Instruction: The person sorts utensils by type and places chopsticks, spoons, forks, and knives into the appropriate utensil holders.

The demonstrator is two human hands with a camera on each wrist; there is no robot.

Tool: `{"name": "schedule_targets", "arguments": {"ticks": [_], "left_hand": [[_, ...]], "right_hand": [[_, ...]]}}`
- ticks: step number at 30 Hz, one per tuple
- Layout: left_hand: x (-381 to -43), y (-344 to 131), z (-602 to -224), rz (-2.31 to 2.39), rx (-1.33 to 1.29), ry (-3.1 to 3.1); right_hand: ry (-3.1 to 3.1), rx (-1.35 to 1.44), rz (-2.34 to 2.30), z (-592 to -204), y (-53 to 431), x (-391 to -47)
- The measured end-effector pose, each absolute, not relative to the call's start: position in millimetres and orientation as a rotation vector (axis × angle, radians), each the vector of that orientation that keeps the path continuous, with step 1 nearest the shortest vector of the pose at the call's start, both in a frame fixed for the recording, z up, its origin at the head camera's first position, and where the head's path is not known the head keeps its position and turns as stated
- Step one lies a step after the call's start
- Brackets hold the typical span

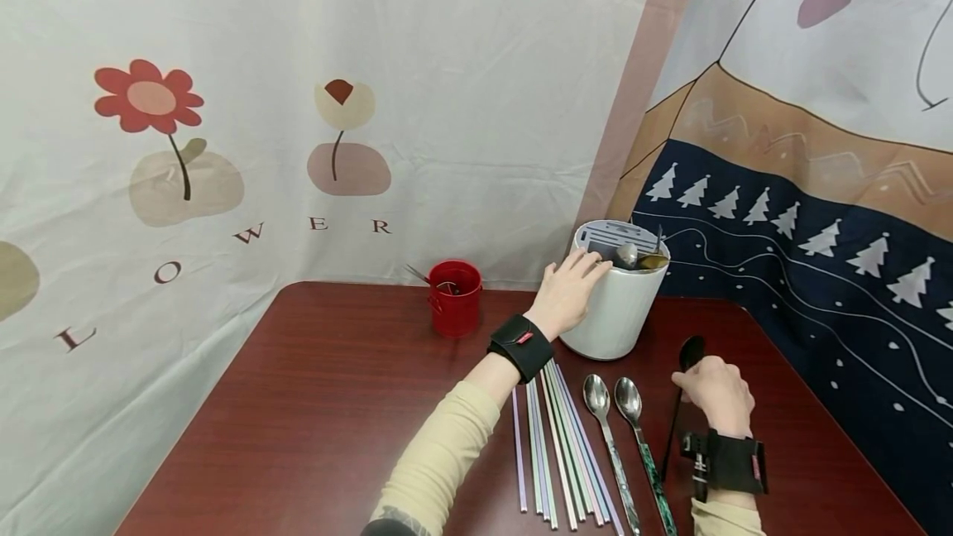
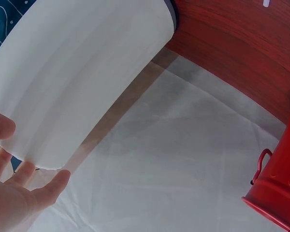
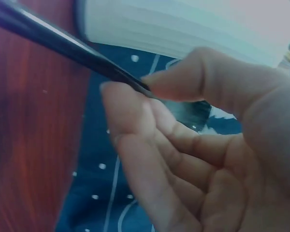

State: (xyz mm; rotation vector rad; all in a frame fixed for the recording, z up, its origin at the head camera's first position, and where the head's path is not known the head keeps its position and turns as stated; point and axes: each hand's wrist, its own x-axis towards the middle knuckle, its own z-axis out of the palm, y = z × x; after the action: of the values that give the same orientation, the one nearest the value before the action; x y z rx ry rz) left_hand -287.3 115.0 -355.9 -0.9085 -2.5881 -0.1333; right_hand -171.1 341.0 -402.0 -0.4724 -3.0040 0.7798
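Note:
My left hand (image 1: 569, 292) grips the rim of a white utensil holder (image 1: 610, 313), thumb against the outer wall and fingers over the edge. The holder has a grey slotted top, and metal spoons (image 1: 627, 255) stand in its open part. On the right, my right hand (image 1: 718, 391) pinches a black spoon (image 1: 692, 351) between thumb and fingers near its bowl. The spoon's handle points toward the near side; the right wrist view shows the dark handle (image 3: 63, 43) close up. Two metal spoons (image 1: 596, 395) lie side by side left of the black one.
Several pale metallic chopsticks (image 1: 566, 445) lie in a bundle left of the spoons. A small red bucket (image 1: 456, 304) with thin utensils in it stands at the back of the brown table (image 1: 298, 420). Patterned cloth (image 1: 484, 106) hangs behind and to the right.

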Motion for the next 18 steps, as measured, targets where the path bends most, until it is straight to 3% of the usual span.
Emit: {"name": "schedule_targets", "arguments": {"ticks": [18], "left_hand": [[-286.8, 114.4, -355.8, -0.136, -0.904, -2.574]], "right_hand": [[-2.178, -0.497, 0.717, -373.4, 314.9, -159.1]]}}
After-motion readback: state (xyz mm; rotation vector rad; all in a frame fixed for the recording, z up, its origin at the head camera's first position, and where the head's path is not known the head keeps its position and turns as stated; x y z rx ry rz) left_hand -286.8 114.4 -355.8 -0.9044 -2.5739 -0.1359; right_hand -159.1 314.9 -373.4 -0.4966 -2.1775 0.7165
